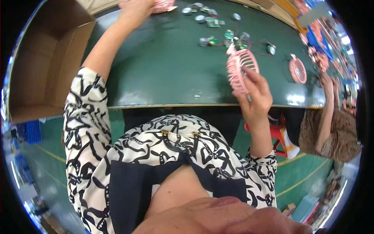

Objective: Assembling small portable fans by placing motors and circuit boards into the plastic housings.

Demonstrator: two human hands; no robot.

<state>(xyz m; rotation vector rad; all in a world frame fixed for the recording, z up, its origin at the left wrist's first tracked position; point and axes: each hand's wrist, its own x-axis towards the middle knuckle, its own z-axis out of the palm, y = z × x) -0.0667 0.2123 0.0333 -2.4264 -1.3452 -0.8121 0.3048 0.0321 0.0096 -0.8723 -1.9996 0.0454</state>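
My right hand (257, 93) is closed on a pink slatted grille (235, 72), much like a small fan's guard, held tilted above the table's near part. Its fingers wrap the lower rim, and a narrow tab points up and away. At the far left, my left hand (137, 7) reaches to the upper edge of the view beside pink plastic parts (163, 6). The picture's edge cuts off its fingers, so whether it grips any part is hidden. Another pink grille (298, 69) lies on the table, right of my right hand.
Several green circuit boards (213, 22) with wires and small round silver parts (200, 18) lie across the green table (167, 66). A cardboard box (72, 50) stands at the left. On the right, a co-worker's hands (327, 82) are near a blue bin (318, 43) and pink parts.
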